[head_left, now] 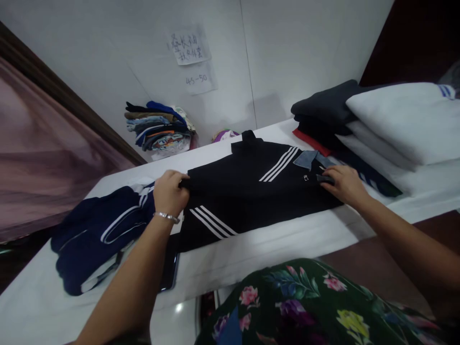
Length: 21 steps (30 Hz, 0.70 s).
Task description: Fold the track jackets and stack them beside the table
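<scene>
Black jacket [244, 184] runs left-right, collar [304, 160] rightward, left hand [170, 191] and right hand [344, 183] pinching its ends.

Around the jacket [233, 187], a bare strip of table [258, 251] leaves room to pass at six o'clock. Piled clothes [398, 122] block two o'clock, navy clothes [104, 225] nine; a wall [287, 57] closes off twelve.

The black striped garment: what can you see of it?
The black garment looks like cloth, with two sets of white stripes, a small pale mark and a flap, perhaps a collar, at the far edge. It lies spread on the white-covered table. The left hand grips one end; the right hand pinches dark cloth at the other.
</scene>
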Each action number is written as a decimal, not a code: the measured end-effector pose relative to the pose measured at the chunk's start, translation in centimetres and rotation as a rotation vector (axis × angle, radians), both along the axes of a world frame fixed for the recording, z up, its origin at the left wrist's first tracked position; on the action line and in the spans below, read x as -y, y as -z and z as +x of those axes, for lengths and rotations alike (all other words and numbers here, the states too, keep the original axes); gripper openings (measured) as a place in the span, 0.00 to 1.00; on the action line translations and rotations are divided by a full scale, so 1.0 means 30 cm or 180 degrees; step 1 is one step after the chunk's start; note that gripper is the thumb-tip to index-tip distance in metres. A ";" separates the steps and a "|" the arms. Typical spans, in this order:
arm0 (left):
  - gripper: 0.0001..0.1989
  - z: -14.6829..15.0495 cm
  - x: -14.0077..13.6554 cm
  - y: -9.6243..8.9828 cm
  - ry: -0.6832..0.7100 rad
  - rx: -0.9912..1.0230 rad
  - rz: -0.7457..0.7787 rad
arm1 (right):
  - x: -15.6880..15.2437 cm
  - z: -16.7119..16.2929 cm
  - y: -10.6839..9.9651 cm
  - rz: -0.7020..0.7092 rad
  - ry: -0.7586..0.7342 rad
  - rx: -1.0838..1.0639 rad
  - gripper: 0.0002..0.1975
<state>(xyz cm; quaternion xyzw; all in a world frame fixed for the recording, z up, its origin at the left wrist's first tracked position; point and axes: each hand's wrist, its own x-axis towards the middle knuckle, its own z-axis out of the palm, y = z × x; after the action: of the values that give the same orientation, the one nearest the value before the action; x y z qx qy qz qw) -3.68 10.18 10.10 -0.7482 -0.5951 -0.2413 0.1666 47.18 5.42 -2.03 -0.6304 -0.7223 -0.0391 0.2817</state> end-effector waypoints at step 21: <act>0.08 0.030 -0.018 -0.103 0.0782 -0.0486 0.1041 | -0.038 -0.220 0.184 -0.0699 -0.0754 -0.0282 0.22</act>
<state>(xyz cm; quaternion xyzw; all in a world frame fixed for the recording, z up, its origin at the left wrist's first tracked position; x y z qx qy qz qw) -2.78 10.73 13.18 -0.7942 -0.4381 -0.2957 0.2998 40.58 6.56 -7.55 -0.5690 -0.7783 0.1014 0.2453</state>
